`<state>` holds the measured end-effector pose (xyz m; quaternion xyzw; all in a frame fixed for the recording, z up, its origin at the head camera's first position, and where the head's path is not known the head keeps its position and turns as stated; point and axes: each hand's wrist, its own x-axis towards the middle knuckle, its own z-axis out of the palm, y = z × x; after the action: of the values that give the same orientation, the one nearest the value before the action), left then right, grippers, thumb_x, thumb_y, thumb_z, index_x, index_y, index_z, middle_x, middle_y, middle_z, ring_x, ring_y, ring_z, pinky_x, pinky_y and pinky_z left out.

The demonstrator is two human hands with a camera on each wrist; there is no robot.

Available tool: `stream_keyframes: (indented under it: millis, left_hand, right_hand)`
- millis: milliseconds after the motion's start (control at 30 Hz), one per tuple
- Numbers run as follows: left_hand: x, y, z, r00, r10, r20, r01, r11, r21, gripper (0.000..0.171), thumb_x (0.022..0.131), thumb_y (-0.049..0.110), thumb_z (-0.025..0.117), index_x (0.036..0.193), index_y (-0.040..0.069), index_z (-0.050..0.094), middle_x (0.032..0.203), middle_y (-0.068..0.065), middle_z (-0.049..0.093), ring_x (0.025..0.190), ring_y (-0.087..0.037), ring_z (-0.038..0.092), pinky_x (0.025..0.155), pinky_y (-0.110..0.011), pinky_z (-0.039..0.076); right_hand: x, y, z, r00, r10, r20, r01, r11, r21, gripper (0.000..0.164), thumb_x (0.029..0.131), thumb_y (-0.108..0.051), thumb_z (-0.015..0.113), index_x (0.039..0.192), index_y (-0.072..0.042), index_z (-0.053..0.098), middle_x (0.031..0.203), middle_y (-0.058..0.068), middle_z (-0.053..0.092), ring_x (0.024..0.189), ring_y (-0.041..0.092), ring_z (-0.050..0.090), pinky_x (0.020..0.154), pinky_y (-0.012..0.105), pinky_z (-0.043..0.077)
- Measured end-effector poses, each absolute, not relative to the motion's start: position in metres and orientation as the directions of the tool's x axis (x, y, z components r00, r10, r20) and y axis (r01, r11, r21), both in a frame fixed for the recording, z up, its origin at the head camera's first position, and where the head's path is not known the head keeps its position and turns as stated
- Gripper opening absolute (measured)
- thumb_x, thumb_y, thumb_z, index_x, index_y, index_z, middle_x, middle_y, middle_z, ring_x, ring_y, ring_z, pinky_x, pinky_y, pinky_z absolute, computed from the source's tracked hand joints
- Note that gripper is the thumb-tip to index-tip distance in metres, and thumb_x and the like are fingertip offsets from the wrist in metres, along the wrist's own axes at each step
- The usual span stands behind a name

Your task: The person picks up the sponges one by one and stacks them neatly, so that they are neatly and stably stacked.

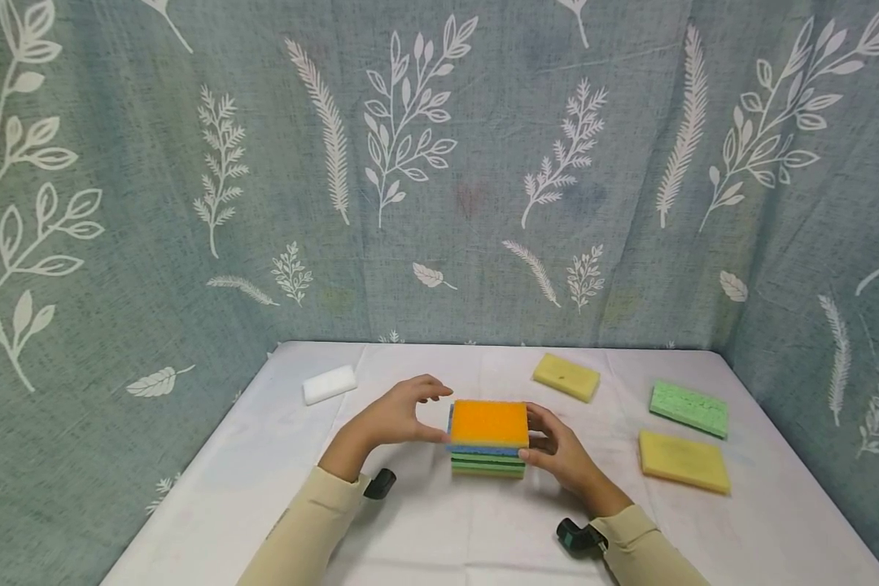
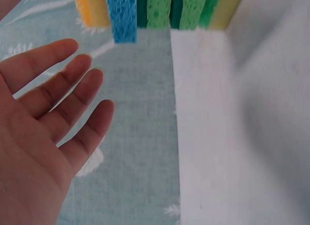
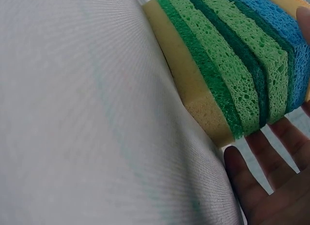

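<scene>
"Right hand (image 1: pixel 564 456), what's it holding?"

"Nothing gripped: fingers spread, slightly bent, against the right end of the stack (image 1: pixel 488 441), thumb at its near corner."

"Left hand (image 1: pixel 403 413)?"

"Well open, fingers apart from the stack; whether its thumb touches, I can't tell."

"So the stack's between them?"

"Yes, on the cloth (image 1: pixel 425 529), orange sponge (image 1: pixel 489 421) uppermost, blue sponge (image 2: pixel 123 19) jutting toward the left hand."

"Farther off?"

"Right of the right hand, a yellow sponge (image 1: pixel 684 462), then a green sponge (image 1: pixel 688 408). Beyond the left, a white block (image 1: pixel 330 385)."
</scene>
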<state>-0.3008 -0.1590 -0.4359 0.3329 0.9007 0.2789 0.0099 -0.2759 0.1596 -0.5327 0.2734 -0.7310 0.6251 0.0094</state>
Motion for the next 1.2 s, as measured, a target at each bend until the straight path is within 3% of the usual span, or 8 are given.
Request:
stream_keyframes:
  millis: [167, 467, 733, 967, 1200]
  left_hand:
    - [-0.306, -0.173, -0.436, -0.8, 0.564, 0.205, 0.583, 0.651, 0.485, 0.065, 0.079, 0.056, 0.074, 0.13, 0.018, 0.062, 0.121, 0.012, 0.055, 0.105, -0.01, 0.053, 0.089, -0.036, 0.047]
    - [-0.327, -0.208, -0.448, -0.843, 0.475, 0.253, 0.537, 0.705, 0.463, 0.044, 0.088, 0.043, 0.07, 0.121, 0.015, 0.066, 0.109, 0.005, 0.063, 0.1, -0.02, 0.059, 0.09, -0.044, 0.049]
    - [-0.345, -0.248, -0.464, -0.9, 0.348, 0.261, 0.432, 0.786, 0.442, 0.04, 0.088, 0.034, 0.071, 0.12, 0.01, 0.067, 0.113, -0.005, 0.065, 0.096, -0.02, 0.06, 0.084, -0.041, 0.05]
    - [-0.352, -0.286, -0.468, -0.949, 0.2, 0.243, 0.292, 0.848, 0.443, 0.038, 0.087, 0.025, 0.074, 0.119, 0.006, 0.067, 0.116, -0.01, 0.064, 0.099, -0.028, 0.059, 0.082, -0.047, 0.049]
    - [-0.353, -0.32, -0.476, -0.966, 0.102, 0.238, 0.207, 0.855, 0.476, 0.046, 0.086, 0.022, 0.075, 0.125, 0.001, 0.063, 0.117, -0.017, 0.062, 0.107, -0.038, 0.056, 0.087, -0.053, 0.046]
  right_hand:
    - [-0.276, 0.16, -0.534, -0.847, -0.393, 0.358, -0.412, 0.058, -0.909, 0.071, 0.086, -0.011, 0.072, 0.148, -0.009, 0.037, 0.134, 0.02, 0.051, 0.115, 0.036, 0.055, 0.094, 0.039, 0.048]
    - [-0.276, 0.162, -0.537, -0.852, -0.39, 0.349, -0.397, 0.048, -0.917, 0.072, 0.085, -0.01, 0.072, 0.148, -0.009, 0.037, 0.133, 0.02, 0.051, 0.114, 0.036, 0.055, 0.094, 0.034, 0.048]
    - [-0.278, 0.162, -0.538, -0.841, -0.381, 0.385, -0.436, 0.053, -0.899, 0.073, 0.085, -0.009, 0.072, 0.149, -0.008, 0.036, 0.135, 0.02, 0.051, 0.116, 0.036, 0.054, 0.095, 0.043, 0.048]
    - [-0.276, 0.161, -0.535, -0.834, -0.376, 0.405, -0.454, 0.048, -0.89, 0.076, 0.084, -0.007, 0.072, 0.149, -0.003, 0.033, 0.136, 0.022, 0.049, 0.118, 0.041, 0.051, 0.094, 0.054, 0.046]
    - [-0.277, 0.16, -0.534, -0.84, -0.365, 0.402, -0.456, 0.07, -0.887, 0.073, 0.085, -0.009, 0.073, 0.148, -0.005, 0.037, 0.135, 0.017, 0.052, 0.118, 0.034, 0.053, 0.095, 0.047, 0.047]
